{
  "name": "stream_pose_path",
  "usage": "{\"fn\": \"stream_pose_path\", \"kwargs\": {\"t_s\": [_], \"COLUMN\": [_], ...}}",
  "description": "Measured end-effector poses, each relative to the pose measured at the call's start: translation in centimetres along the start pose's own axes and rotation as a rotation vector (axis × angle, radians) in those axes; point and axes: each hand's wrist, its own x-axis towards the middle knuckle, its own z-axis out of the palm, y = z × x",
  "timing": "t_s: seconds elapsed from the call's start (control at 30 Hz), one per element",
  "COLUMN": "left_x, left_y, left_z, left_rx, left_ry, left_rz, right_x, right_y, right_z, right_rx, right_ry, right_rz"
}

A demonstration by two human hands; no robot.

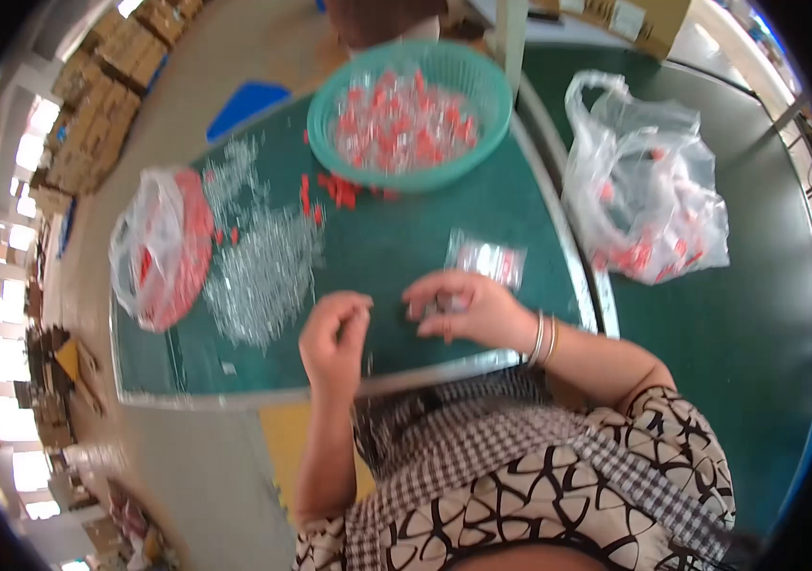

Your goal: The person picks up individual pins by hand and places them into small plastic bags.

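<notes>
My left hand (334,335) is raised over the near edge of the green table, its thumb and fingertips pinched together. Whatever sits in that pinch is too small to make out. To its right, my right hand (472,309) curls its fingers round a small clear plastic piece (450,303), mostly hidden by the fingers. Just beyond that hand lies a clear plastic packet (491,262) with pale and reddish contents. Left of my left hand spreads a pile of thin clear pieces (268,276). Several small red pieces (337,190) lie farther back.
A green plastic basket (320,143) full of clear and red pieces stands at the back. On the left lies a white plastic bag (154,238) of red pieces. Another clear bag (648,205) rests on the right table, across a gap. The table's metal edge (225,400) runs nearby.
</notes>
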Motion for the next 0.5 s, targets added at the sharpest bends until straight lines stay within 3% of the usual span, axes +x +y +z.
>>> {"fn": "stream_pose_path", "kwargs": {"t_s": [0.2,0.4,0.5], "left_x": [0.1,4.6,8.6], "left_y": [-1.0,-3.9,-5.8], "left_z": [-0.5,-1.4,-1.6], "left_rx": [-0.153,0.193,0.373], "left_ry": [0.031,0.061,0.092], "left_rz": [-0.198,-0.179,0.011], "right_x": [0.3,0.5,0.6], "right_y": [-0.4,0.0,0.1], "right_z": [-0.2,-0.4,-0.5], "right_rx": [-0.067,-0.088,-0.077], "right_ry": [0.020,0.043,0.038], "right_rz": [0.013,0.037,0.061]}}
